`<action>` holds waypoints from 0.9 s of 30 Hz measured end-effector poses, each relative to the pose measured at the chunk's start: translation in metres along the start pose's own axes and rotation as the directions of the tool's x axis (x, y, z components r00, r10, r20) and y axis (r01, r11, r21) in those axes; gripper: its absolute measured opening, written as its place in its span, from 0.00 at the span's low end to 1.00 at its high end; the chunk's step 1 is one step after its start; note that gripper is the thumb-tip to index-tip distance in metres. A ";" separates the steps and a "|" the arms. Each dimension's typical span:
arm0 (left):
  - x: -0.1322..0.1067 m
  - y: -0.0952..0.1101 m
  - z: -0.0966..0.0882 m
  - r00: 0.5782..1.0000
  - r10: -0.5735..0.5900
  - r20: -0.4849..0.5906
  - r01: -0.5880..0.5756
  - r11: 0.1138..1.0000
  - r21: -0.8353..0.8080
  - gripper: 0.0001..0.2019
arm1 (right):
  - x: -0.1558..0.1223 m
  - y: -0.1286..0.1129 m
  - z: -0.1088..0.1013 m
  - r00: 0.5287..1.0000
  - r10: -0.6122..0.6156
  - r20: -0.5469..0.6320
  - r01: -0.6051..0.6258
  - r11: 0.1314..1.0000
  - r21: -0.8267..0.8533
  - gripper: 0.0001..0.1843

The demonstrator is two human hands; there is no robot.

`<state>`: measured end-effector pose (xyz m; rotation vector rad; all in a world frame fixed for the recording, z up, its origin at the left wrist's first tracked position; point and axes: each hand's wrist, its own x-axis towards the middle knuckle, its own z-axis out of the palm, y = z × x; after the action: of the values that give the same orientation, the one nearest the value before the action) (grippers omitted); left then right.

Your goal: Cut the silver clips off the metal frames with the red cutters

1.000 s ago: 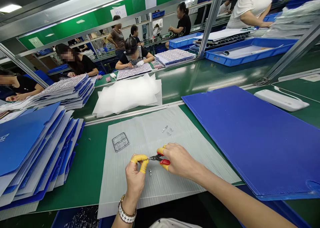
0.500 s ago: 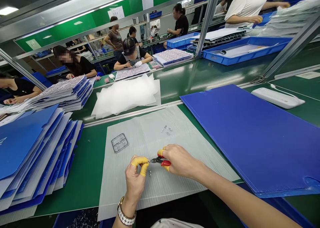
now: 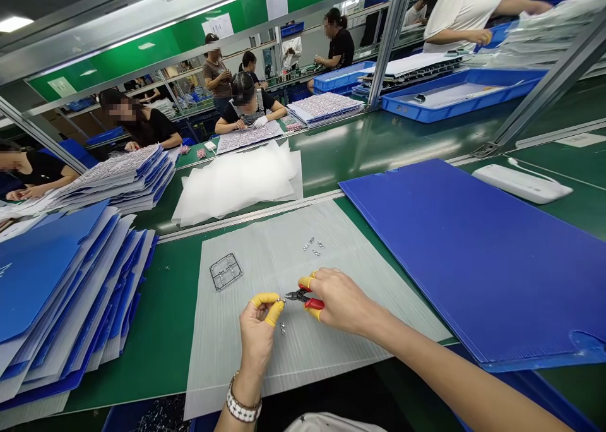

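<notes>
Red-handled side cutters (image 3: 314,304), yellow finger cots (image 3: 264,300), blue board (image 3: 473,261).

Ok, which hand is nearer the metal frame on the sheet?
Left. The left hand sits below and right of the metal frame; the right hand, holding red-handled cutters, is farther right.

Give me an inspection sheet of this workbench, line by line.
Surface: green bench, with a ribbed translucent plastic sheet on it.
Job's things: red-handled cutters, a metal frame, small metal pieces.
Clutter: stacked blue folders, a blue board, white foam sheets, loose metal bits.
Hands: left hand pinches a small metal piece; right hand holds the cutters. Both wear yellow finger covers.
Cables: white cord by a white box.
Surroundings: seated co-worker across the bench, blue tray.
</notes>
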<state>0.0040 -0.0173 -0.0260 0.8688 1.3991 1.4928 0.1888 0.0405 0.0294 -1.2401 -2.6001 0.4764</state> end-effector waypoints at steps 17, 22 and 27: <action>-0.001 -0.004 -0.003 1.000 -0.001 0.010 0.000 0.998 0.057 0.11 | 0.005 -0.007 -0.002 0.998 -0.058 0.019 0.059 0.996 -0.062 0.08; 0.000 -0.007 -0.005 0.999 0.037 0.028 -0.039 0.994 0.103 0.09 | 0.006 -0.007 -0.002 0.998 -0.055 0.040 0.058 0.996 -0.064 0.08; 0.000 -0.009 -0.008 0.997 0.056 0.058 -0.063 0.988 0.139 0.08 | 0.006 -0.005 0.001 0.995 -0.056 0.077 0.059 0.998 -0.034 0.07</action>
<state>-0.0026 -0.0206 -0.0362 1.0393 1.4632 1.4170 0.1813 0.0418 0.0307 -1.1766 -2.7108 0.4770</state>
